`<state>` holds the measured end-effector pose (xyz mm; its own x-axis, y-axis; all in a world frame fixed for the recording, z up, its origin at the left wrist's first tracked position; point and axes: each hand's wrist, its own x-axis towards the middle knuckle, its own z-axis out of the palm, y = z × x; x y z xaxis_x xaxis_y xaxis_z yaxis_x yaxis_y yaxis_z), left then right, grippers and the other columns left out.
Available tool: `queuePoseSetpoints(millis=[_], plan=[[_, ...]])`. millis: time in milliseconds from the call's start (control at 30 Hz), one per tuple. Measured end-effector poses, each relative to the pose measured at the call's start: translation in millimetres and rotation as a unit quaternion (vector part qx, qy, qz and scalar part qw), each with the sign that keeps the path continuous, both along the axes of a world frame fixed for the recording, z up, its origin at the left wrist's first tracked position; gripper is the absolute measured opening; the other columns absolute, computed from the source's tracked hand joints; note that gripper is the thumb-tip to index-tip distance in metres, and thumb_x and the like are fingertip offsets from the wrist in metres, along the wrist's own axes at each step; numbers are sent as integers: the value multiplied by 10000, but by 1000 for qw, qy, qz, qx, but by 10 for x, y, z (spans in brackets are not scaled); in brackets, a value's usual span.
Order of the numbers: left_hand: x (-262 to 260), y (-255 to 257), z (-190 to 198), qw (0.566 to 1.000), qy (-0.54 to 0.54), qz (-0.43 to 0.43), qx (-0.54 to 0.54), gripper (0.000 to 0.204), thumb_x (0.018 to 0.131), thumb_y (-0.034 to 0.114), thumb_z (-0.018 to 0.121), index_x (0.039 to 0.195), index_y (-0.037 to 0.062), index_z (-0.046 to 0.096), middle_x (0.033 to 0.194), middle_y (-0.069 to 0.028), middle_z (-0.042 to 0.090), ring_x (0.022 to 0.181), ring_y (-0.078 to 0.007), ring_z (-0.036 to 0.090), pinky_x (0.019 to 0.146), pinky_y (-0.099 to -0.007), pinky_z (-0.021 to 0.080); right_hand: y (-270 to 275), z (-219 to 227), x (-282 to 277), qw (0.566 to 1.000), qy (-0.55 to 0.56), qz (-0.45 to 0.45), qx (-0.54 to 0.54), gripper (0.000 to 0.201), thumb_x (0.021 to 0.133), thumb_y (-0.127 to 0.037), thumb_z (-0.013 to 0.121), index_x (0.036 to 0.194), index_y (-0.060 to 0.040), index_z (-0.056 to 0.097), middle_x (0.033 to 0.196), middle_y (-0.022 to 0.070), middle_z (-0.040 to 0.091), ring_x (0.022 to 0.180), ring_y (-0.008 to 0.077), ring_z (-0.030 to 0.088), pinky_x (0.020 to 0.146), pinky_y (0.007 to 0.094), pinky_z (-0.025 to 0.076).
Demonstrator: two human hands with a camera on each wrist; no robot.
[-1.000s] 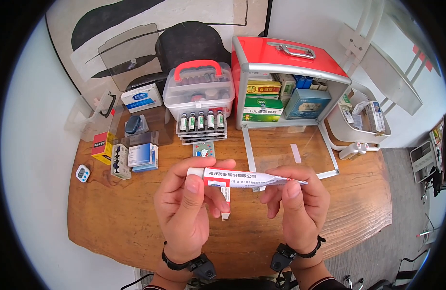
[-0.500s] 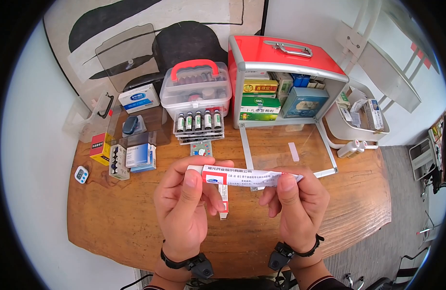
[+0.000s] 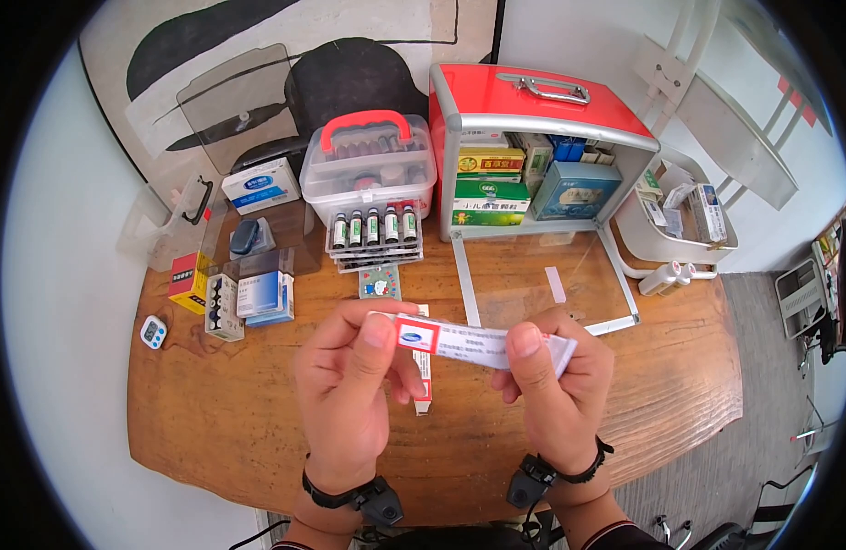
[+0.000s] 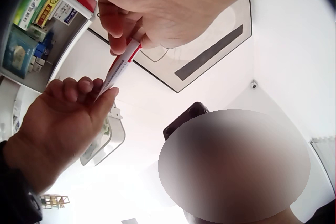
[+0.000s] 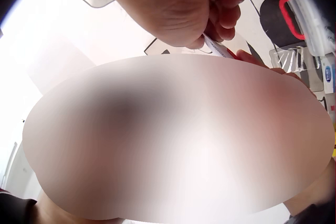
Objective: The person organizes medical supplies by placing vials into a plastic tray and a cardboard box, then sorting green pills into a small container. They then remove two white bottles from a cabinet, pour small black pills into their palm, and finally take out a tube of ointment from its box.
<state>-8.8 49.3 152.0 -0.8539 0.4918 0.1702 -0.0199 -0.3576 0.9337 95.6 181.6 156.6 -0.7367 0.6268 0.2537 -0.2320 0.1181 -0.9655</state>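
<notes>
A white ointment tube (image 3: 469, 346) with red trim and printed text is held level above the table between both hands. My left hand (image 3: 349, 394) pinches its cap end, thumb in front and fingers behind, mostly hiding the cap. The flat tail end is pinched by my right hand (image 3: 562, 390), its thumb across the printed face. In the left wrist view the tube (image 4: 119, 66) spans from one hand to the other. Only a short piece of the tube (image 5: 215, 47) shows in the right wrist view. Beneath it on the table lies a slim white-and-red carton (image 3: 425, 371), partly covered by my left fingers.
Behind the hands stand a clear case (image 3: 368, 179) with a red handle, trays of small bottles (image 3: 374, 227), and a red medicine cabinet (image 3: 542, 101) with its glass door (image 3: 533, 275) folded down. Medicine boxes (image 3: 262, 298) and a timer (image 3: 152, 332) sit left; a white basket (image 3: 666, 225) is right.
The tube has turned about its length, bringing its blue logo forward, and its tail end tips slightly lower. My right thumb has slid inward along it. The head view has shifted slightly.
</notes>
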Motion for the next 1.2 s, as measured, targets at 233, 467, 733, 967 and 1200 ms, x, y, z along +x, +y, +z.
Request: queuePoseSetpoints(millis=[233, 467, 733, 967, 1200], plan=[[4, 3, 16, 1000, -3, -8, -7, 368, 1064, 318, 544, 1104, -37, 634, 788, -50, 648, 540, -83, 555, 461, -209, 366, 30, -54, -12, 1000, -14, 7, 24, 432, 1036, -300, 630, 719, -7, 648, 554, -24, 493, 536, 36, 408, 472, 263, 305], [7, -1, 1, 1000, -5, -12, -7, 372, 1062, 325, 549, 1102, -34, 638, 798, -53, 657, 546, -80, 563, 467, -205, 370, 21, -20, -23, 1000, -7, -7, 28, 463, 1049, -320, 599, 725, 4, 664, 535, -24, 477, 516, 40, 408, 466, 267, 296], [19, 1, 14, 1000, -3, 2, 2, 375, 1063, 331, 547, 1083, -32, 640, 792, -44, 646, 553, -75, 542, 478, -205, 380, 13, -24, -9, 998, -41, 17, 34, 481, 1041, -389, 588, 737, -20, 640, 640, 11, 582, 555, 45, 463, 496, 219, 324], [-6, 15, 15, 997, -12, 67, 26, 380, 1063, 335, 548, 1040, -34, 641, 770, -32, 623, 552, -66, 512, 474, -198, 369, -2, 2, -24, 998, 9, 62, -16, 452, 1044, -399, 576, 843, -6, 671, 699, 14, 617, 588, 54, 507, 516, 210, 360], [-7, -3, -4, 999, 4, 38, 16, 380, 1059, 340, 559, 1030, -29, 645, 759, -33, 624, 540, -66, 503, 474, -200, 359, -5, 12, -6, 993, -39, 100, -38, 418, 1039, -333, 621, 806, 4, 704, 593, -31, 566, 534, 39, 449, 476, 245, 342]])
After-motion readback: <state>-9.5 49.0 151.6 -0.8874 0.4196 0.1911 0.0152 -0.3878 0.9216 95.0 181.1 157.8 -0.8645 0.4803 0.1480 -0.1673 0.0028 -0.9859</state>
